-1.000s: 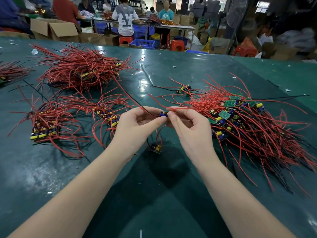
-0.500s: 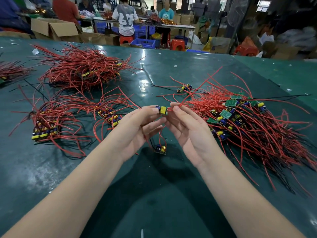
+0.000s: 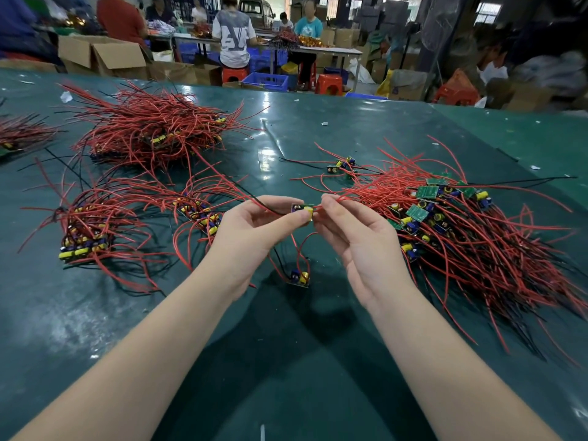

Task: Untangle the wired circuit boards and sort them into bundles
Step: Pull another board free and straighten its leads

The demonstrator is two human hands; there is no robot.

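Note:
My left hand (image 3: pixel 251 232) pinches a small circuit board (image 3: pixel 302 210) with a yellow part, held above the green table (image 3: pixel 286 361). My right hand (image 3: pixel 353 240) pinches red wires at the board's right end. A second small board (image 3: pixel 299 277) dangles on red and black wires below the hands. To the right lies a big tangled heap of red-wired boards (image 3: pixel 461 230). On the left lie sorted bundles: one at the far left (image 3: pixel 86 237), one nearer my left hand (image 3: pixel 199 214), and a large pile behind (image 3: pixel 152 132).
A few loose boards (image 3: pixel 342 165) lie beyond my hands. Another wire pile (image 3: pixel 19 135) sits at the left edge. Past the table's far edge are cardboard boxes (image 3: pixel 101 58), blue crates (image 3: pixel 267 79), red stools and seated people at another bench.
My hands have lifted slightly and the held board has turned, showing its yellow part toward me. The dangling board swung a little to the right.

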